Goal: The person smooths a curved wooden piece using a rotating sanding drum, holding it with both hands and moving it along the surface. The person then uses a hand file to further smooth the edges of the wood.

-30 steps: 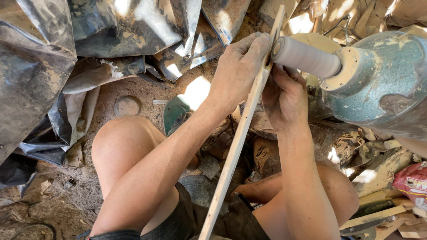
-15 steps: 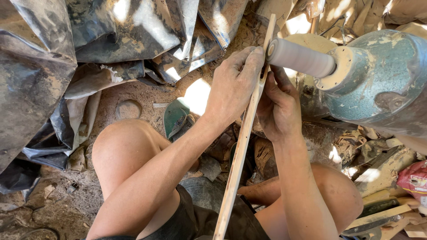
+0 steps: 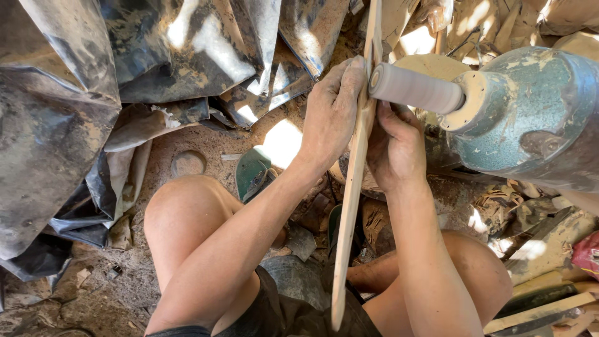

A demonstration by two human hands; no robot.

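Wood strip [image 3: 353, 187] clamped by both hands, L [image 3: 331, 112] & R [image 3: 394, 146], vs drum [image 3: 415, 88]; could snatch fingers [image 3: 349, 73] or kick the strip.

The ground [image 3: 206, 140] is dusty brown earth with small scraps on it. Crumpled dark plastic sheeting [image 3: 75, 93] covers the left and top. Strong sunlight makes bright patches [image 3: 282, 140] on the ground.

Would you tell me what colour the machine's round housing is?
Dusty blue-green housing, seen in the head view.
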